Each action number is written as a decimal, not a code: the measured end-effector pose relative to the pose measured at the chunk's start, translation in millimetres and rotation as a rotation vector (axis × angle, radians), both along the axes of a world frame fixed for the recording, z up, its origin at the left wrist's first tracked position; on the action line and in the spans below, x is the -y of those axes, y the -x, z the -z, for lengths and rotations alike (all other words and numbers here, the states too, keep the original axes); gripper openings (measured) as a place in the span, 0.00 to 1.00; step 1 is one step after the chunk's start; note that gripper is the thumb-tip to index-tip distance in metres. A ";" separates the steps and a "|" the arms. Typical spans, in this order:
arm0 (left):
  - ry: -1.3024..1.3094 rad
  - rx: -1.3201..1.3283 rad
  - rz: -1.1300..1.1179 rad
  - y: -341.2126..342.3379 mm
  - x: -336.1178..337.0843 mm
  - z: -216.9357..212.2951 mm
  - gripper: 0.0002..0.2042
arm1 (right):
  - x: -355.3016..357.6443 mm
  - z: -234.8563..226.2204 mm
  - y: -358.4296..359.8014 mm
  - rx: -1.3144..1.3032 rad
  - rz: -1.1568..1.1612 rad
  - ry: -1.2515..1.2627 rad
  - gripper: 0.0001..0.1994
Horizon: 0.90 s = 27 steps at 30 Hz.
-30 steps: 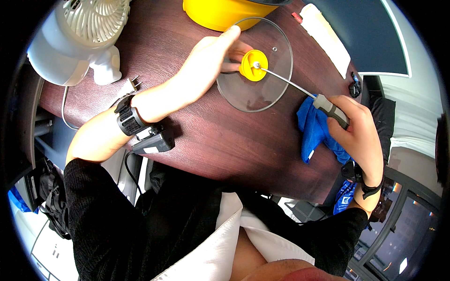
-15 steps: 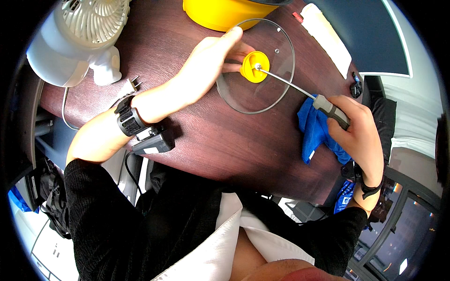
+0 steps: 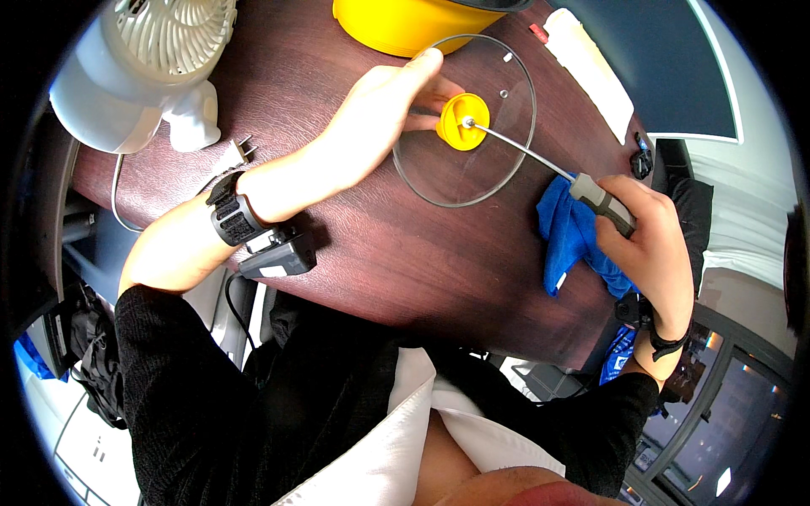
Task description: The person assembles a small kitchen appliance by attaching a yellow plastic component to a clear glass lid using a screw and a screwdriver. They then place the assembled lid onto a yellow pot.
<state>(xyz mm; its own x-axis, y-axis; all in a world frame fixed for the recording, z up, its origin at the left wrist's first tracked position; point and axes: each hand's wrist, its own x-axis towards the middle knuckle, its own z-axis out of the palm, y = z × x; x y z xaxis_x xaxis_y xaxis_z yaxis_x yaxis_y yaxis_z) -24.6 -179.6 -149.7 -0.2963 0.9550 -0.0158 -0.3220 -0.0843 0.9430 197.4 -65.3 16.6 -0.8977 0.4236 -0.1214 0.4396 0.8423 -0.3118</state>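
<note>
A round glass lid (image 3: pixel 489 160) with a yellow knob (image 3: pixel 462 122) lies flat on the dark wooden table (image 3: pixel 380 244). My left hand (image 3: pixel 380 110) rests on the lid's left side, its fingers pinching the yellow knob. My right hand (image 3: pixel 650 244) grips the grey handle of a screwdriver (image 3: pixel 540 156), whose long metal shaft reaches up-left with its tip set into the top of the knob. A blue cloth (image 3: pixel 569 240) lies under and beside my right hand.
A yellow pot (image 3: pixel 405 25) stands at the table's far edge, just beyond the lid. A white fan (image 3: pixel 148 59) with a plug and cord (image 3: pixel 240 152) sits at the far left. A white cloth (image 3: pixel 591 72) lies at the far right. A small black device (image 3: pixel 278 257) rests near my left wrist.
</note>
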 end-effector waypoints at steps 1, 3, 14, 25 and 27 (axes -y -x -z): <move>-0.002 -0.001 0.001 0.0 -0.3 0.5 0.28 | -0.1 0.5 0.0 0.008 -0.007 -0.004 0.12; -0.004 -0.003 0.003 0.1 -1.2 1.2 0.28 | -0.5 -0.2 -0.3 0.015 0.001 -0.002 0.12; -0.093 -0.037 -0.130 -1.2 -1.1 -2.9 0.27 | 15.6 1.1 7.0 0.273 0.080 0.323 0.09; -0.054 -0.117 -0.083 1.9 -1.1 -1.7 0.31 | 14.1 59.2 -18.7 0.078 0.427 1.645 0.15; -0.064 -0.123 -0.088 2.7 -2.2 -1.3 0.31 | 13.9 60.0 -19.9 0.085 0.429 1.588 0.13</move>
<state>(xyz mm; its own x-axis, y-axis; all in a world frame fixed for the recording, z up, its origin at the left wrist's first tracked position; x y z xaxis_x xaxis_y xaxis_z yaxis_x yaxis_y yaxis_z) -27.3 -177.4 -148.4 -0.3747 0.9232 0.0858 -0.1932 -0.1683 0.9666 217.3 -79.2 -43.4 -0.7237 0.0356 -0.6892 0.6016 -0.4569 -0.6552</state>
